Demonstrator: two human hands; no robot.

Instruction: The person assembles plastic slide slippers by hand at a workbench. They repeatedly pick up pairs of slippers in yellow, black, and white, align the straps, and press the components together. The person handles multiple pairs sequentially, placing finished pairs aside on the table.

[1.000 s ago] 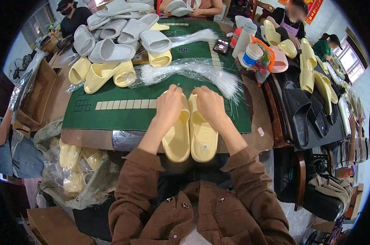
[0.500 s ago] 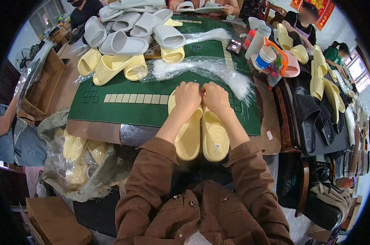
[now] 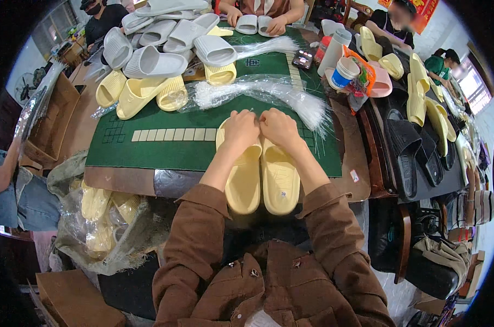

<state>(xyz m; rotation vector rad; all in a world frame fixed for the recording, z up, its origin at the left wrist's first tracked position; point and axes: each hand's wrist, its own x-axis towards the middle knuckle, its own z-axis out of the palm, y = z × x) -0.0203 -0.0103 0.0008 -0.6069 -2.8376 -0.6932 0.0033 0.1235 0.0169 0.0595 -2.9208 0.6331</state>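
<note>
A pair of pale yellow slide slippers stands side by side at the table's near edge, heels toward me: the left slipper and the right slipper, which has a small round sticker at its heel. My left hand covers the left slipper's strap, fingers closed. Over the other strap, my right hand is closed too. The fingertips of both hands come together above the gap between the slippers. Whatever they pinch is too small or hidden to make out. Just beyond them lies a bundle of thin white plastic strands in clear wrap.
Grey slippers are heaped at the far left, with yellow slippers in front. White tiles line the green mat. At right are a paper cup and black slippers. A sack holds bagged slippers. Co-workers sit around.
The view has shifted slightly, moving the scene left. My hands stay closed together over the straps. Across the table, a co-worker's hands now have two grey slippers side by side on the mat.
</note>
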